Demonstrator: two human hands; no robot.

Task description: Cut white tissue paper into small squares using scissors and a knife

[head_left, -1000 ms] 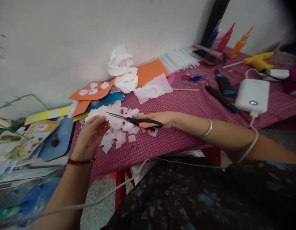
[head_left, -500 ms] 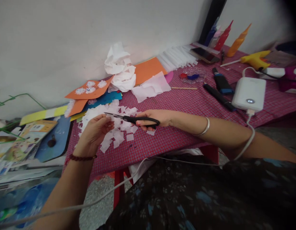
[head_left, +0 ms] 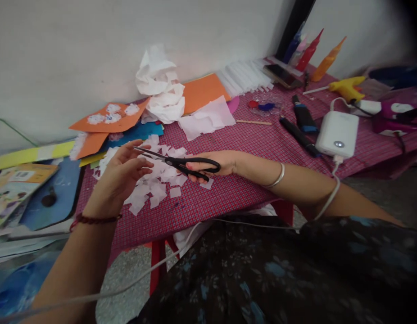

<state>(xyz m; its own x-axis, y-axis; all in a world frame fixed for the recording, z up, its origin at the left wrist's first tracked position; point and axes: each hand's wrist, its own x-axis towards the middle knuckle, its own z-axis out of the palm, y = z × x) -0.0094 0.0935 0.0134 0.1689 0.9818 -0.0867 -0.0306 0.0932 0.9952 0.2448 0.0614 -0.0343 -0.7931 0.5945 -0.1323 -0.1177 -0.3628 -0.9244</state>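
Note:
My right hand [head_left: 208,164] is closed around the black handles of a pair of scissors [head_left: 174,161], whose blades point left. At the blade tips is my left hand [head_left: 127,164], its fingers apart and nothing visible between them; the fingertips are partly behind the blades. Beneath both hands lies a loose heap of small cut pieces of white paper [head_left: 157,184], spread over the red checked tablecloth [head_left: 228,193]. My left hand and wrist hide part of this heap.
Behind the heap stand crumpled white paper [head_left: 164,94], orange sheets [head_left: 203,92] and a pale sheet [head_left: 208,119]. To the right are a white power bank [head_left: 337,132] with its cable, a cutter [head_left: 303,114] and a yellow glue gun [head_left: 346,88]. Books [head_left: 22,184] lie left.
My left hand's fingers have spread from a pinch near the blades. The scissor handles look further apart. The whole view has shifted slightly, with the table moving left in the picture.

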